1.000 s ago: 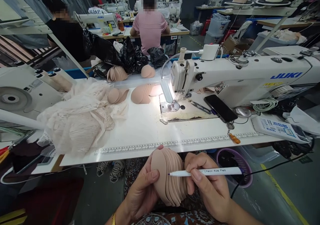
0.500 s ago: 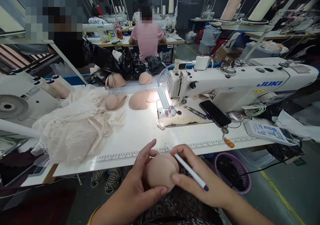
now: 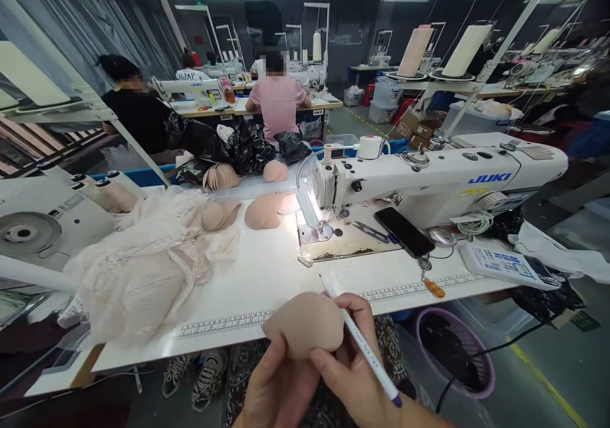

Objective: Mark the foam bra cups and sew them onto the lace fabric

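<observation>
While your right hand (image 3: 350,358) carries the pen (image 3: 370,355) and also steadies the beige cup (image 3: 307,326), the bare pen tip looks like the main risk; roll that wrist and it could leave a stray mark on the cup or the white table (image 3: 260,272), since one hand is doing both jobs; the cup looks soft, so hard thumb pressure could dent it; ease both thumbs at once and it could drop, as only your hands appear to support it. Cup is at the table's front edge, overlapping the printed ruler (image 3: 219,324) in view; left hand (image 3: 281,383) has its thumb on the lower left edge, other fingers mostly hidden, spread can't be told; right thumb and fingers are narrow round the cup's right end, pen lying between. Cup's tapered end points left, rounded end right, long axis roughly crosswise; pen's long axis runs diagonally, tip up-left, purple end down-right.
</observation>
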The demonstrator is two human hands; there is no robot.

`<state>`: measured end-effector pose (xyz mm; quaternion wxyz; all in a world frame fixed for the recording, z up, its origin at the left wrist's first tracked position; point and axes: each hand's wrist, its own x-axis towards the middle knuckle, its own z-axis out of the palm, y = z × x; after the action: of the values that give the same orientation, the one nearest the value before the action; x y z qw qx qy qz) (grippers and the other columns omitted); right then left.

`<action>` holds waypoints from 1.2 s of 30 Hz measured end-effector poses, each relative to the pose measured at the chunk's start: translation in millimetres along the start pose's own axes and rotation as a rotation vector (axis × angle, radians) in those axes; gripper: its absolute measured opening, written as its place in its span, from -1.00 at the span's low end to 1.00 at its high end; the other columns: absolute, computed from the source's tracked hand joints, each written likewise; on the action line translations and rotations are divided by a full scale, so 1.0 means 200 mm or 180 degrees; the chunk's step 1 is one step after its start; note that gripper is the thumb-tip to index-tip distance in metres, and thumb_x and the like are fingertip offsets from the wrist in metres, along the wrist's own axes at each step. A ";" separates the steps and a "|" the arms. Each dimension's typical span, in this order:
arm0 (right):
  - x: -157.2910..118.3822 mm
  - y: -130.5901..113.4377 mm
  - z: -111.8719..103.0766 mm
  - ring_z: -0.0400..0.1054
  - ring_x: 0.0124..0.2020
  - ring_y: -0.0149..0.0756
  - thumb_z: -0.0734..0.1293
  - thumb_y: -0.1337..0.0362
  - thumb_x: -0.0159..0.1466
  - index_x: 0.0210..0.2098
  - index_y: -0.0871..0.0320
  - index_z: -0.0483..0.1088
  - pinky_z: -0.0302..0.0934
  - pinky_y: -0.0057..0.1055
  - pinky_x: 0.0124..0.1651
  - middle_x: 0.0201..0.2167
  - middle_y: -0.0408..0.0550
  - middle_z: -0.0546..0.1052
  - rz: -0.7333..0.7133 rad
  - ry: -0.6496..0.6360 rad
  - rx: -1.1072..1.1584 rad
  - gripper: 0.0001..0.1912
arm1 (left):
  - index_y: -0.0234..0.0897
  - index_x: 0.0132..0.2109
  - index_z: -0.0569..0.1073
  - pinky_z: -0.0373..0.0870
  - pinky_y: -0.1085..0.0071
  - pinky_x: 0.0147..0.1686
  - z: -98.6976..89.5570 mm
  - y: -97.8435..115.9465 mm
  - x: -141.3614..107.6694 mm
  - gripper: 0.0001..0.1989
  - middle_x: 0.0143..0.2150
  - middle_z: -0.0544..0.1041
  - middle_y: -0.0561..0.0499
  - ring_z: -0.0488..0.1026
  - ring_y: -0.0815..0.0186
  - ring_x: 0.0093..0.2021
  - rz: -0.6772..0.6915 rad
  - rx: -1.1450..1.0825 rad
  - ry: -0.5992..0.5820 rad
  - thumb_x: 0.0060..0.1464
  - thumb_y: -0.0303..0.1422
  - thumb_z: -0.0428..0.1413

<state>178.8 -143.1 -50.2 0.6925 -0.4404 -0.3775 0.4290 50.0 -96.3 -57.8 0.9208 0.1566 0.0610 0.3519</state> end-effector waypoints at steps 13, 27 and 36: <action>-0.01 -0.08 -0.30 0.31 -0.36 -0.29 0.20 0.06 0.57 0.05 0.01 0.40 0.18 -0.38 -0.23 -0.43 -0.18 0.45 -0.0021 0.0384 -0.0863 -0.76 | -0.05 0.40 0.37 0.19 0.11 0.45 -0.06 0.07 -0.09 -0.39 0.33 0.51 -0.05 0.30 -0.01 0.42 -0.0236 0.0126 0.0816 0.25 -0.39 0.23; 0.10 -0.16 -0.19 0.12 -0.58 -0.40 0.38 -0.07 0.43 -0.29 0.09 0.30 -0.05 -0.40 -0.38 -0.70 -0.29 0.39 0.1040 0.0142 0.0666 -0.61 | -0.13 0.41 0.36 0.44 -0.05 0.27 -0.01 0.08 -0.14 -0.09 0.19 0.59 -0.21 0.42 -0.24 0.30 -0.0315 0.0630 0.1725 -0.09 -0.33 0.48; 0.08 -0.17 -0.23 0.14 -0.56 -0.40 0.33 -0.06 0.48 -0.29 0.09 0.31 -0.03 -0.39 -0.36 -0.67 -0.27 0.44 0.0825 0.0127 0.0348 -0.62 | -0.15 0.41 0.34 0.38 -0.07 0.30 -0.05 0.07 -0.14 -0.13 0.20 0.58 -0.23 0.41 -0.23 0.31 -0.0384 0.0668 0.1443 -0.03 -0.30 0.44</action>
<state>234.1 -150.1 -31.7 0.6616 -0.4555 -0.2797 0.5259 18.3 -103.2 -62.3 0.8817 0.1645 0.3112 0.3141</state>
